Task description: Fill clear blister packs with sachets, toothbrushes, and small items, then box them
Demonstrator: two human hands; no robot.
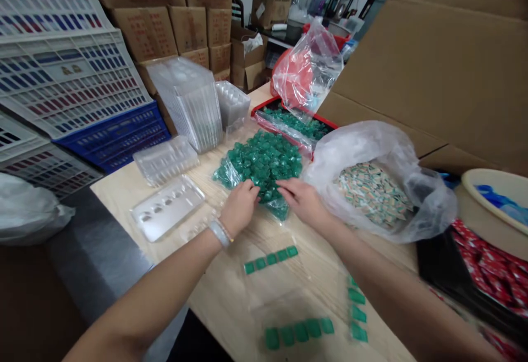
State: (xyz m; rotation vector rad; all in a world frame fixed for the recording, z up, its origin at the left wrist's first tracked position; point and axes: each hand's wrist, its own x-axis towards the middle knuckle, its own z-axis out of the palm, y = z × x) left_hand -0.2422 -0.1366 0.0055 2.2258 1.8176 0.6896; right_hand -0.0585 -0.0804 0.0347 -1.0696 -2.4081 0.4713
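A heap of small shiny green pieces, seemingly in clear wrap, lies on a plastic sheet on the wooden table. At its near left edge is my left hand, fingers curled and pinched together; what they hold, if anything, is hidden. My right hand reaches the near right edge of the heap, thumb and forefinger close together, their tips against the green pieces. Nearer to me, a clear tray carries a row of green pieces at its far side. Another row of green pieces lies closest, and a third row sits beside my right forearm.
Clear plastic trays stand stacked at the far left, with an empty tray nearer. Behind the heap is a red-rimmed tray of green pieces. A plastic bag of small packets lies right. Crates and cartons border the table.
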